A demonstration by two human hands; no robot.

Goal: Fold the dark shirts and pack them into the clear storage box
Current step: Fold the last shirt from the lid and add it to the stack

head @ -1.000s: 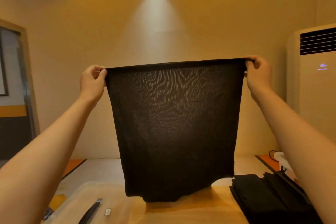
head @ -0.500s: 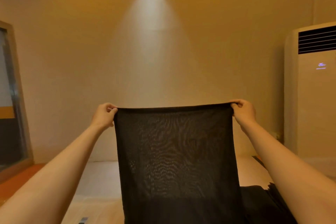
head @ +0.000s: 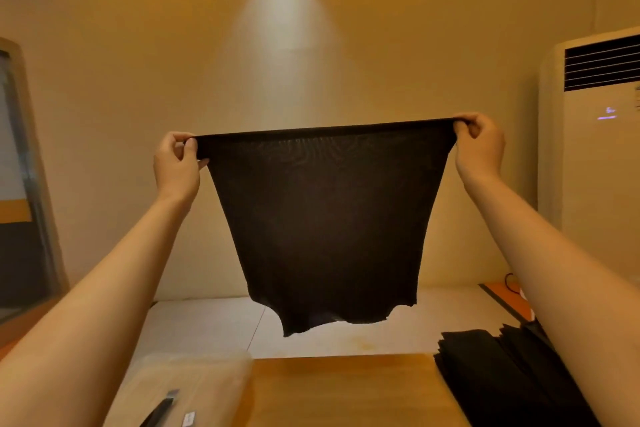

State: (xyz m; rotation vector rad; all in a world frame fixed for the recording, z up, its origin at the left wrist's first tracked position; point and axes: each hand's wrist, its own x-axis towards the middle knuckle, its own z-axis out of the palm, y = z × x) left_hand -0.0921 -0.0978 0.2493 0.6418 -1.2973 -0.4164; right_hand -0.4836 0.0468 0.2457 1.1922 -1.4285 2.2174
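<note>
A thin dark shirt (head: 325, 225) hangs stretched in the air in front of me, its lower edge clear of the table. My left hand (head: 178, 166) pinches its top left corner and my right hand (head: 479, 146) pinches its top right corner. A stack of dark shirts (head: 485, 374) lies on the wooden table at the lower right, partly behind my right forearm. The clear storage box (head: 194, 378) stands at the lower left, with a dark strap-like item and a small tag visible on it.
The wooden table (head: 339, 388) runs below the hanging shirt, with a white surface (head: 207, 322) behind it. A tall white air conditioner (head: 595, 156) stands at the right wall. A framed door or window (head: 17, 184) is at the left.
The hanging shirt has come up off the table and my hands have spread wider. The view has tipped down, so the table, box and stack show again.
</note>
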